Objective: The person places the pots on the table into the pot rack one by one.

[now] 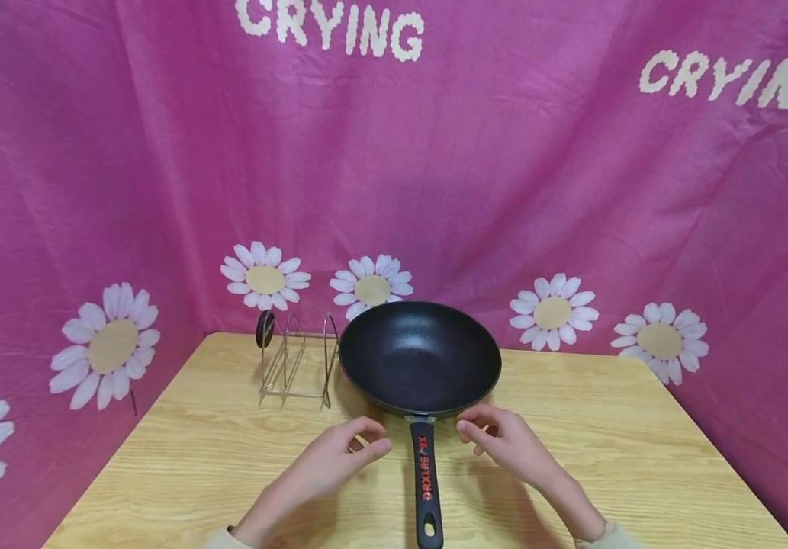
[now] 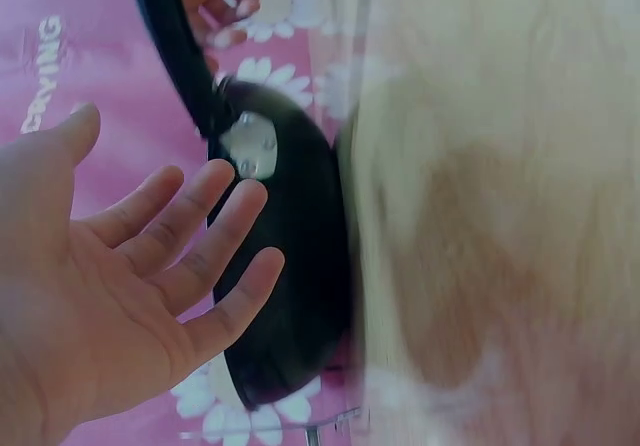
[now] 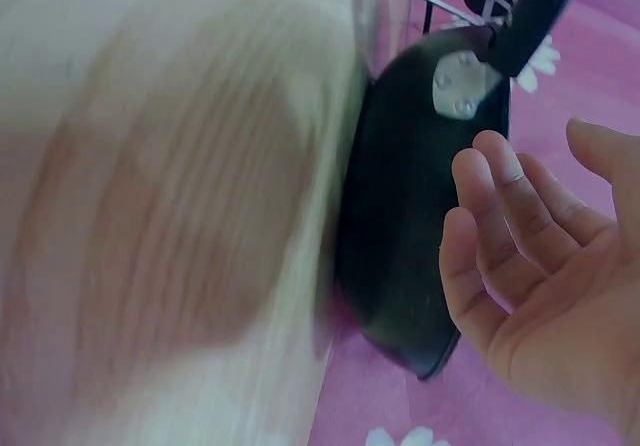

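A black frying pan [image 1: 421, 358] rests on the wooden table, its long handle [image 1: 425, 480] with red lettering pointing toward me. Left of the handle, my left hand [image 1: 339, 457] hovers with fingers loosely bent and nothing in them. On the other side my right hand [image 1: 506, 442] is held near the pan's lower right rim, also holding nothing. Both wrist views show relaxed fingers beside the dark outer wall of the pan [image 2: 290, 256], close under the riveted handle joint [image 3: 460, 84].
A metal wire rack [image 1: 297, 393] with a round black piece [image 1: 265, 329] on its left end stands left of the pan. Pink cloth [image 1: 435, 191] with daisies and white letters hangs behind and beside the wooden table [image 1: 606, 427].
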Motion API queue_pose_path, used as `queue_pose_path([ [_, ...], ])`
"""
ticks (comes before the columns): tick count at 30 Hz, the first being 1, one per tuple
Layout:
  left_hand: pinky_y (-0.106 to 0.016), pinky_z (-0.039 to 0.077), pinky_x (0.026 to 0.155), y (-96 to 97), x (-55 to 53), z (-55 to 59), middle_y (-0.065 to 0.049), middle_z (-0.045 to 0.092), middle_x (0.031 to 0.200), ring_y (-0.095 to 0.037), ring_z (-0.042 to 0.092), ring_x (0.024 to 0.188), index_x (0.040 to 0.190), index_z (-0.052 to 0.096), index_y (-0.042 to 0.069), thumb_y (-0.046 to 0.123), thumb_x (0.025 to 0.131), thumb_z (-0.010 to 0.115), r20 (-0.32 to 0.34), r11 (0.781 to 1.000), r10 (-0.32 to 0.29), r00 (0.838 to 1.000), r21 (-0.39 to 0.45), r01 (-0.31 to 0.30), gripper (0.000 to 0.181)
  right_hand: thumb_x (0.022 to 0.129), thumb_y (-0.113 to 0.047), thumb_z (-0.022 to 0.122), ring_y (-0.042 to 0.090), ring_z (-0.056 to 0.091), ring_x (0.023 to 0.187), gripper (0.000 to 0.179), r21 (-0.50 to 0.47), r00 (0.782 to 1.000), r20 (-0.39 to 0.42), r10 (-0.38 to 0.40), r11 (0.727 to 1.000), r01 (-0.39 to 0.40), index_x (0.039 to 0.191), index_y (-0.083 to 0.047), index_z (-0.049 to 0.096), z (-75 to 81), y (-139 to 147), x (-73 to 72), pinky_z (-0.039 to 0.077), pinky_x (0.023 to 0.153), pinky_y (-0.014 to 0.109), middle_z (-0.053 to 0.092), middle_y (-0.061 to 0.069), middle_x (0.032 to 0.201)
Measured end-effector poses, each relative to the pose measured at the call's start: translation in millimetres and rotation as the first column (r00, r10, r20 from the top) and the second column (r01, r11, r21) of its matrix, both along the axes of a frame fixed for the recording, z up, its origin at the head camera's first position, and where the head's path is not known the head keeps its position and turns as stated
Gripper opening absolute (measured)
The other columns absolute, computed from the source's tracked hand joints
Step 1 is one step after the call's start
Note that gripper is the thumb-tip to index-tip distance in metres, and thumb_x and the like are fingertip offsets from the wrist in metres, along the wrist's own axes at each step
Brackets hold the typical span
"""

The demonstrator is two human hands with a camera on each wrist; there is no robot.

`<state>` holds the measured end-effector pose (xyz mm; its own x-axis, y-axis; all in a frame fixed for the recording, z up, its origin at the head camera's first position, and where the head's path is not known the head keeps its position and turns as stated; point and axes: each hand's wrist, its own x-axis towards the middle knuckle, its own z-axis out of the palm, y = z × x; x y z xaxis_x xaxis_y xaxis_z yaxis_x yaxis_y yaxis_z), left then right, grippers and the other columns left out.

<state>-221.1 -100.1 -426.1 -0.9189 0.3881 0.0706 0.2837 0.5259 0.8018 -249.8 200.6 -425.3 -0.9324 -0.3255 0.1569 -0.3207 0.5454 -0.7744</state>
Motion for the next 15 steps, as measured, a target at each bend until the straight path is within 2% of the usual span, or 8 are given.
queue_pose_path([
  [8, -0.026, 0.048, 0.069, 17.8, 10.2, -1.9, 0.009, 0.068, 0.104, -0.006, 0.061, 0.081, 0.120, 0.065, 0.020, 0.056, 0.095, 0.057, 0.003, 0.999, -0.033, 0.999, -0.003, 0.033, 0.045, 0.096, -0.033, 0.065, 0.023, 0.065, 0.067, 0.035, -0.031, 0.999, 0.033, 0.042, 0.999, -0.041, 0.111, -0.002, 0.068, 1.0, -13.9, 7.0, 0.053, 0.059, 0.029, 0.069, 0.007, 0.089],
  [15, -0.026, 0.048, 0.070, 25.8, 15.6, -6.0, 0.010, 0.070, 0.102, -0.004, 0.060, 0.082, 0.123, 0.066, 0.016, 0.055, 0.094, 0.059, 0.011, 0.999, -0.034, 0.999, -0.019, 0.034, 0.049, 0.096, -0.034, 0.066, 0.025, 0.065, 0.068, 0.036, -0.046, 0.997, 0.055, 0.057, 0.997, -0.054, 0.112, -0.002, 0.068, -1.1, -19.0, 10.6, 0.053, 0.060, 0.030, 0.070, 0.008, 0.089],
])
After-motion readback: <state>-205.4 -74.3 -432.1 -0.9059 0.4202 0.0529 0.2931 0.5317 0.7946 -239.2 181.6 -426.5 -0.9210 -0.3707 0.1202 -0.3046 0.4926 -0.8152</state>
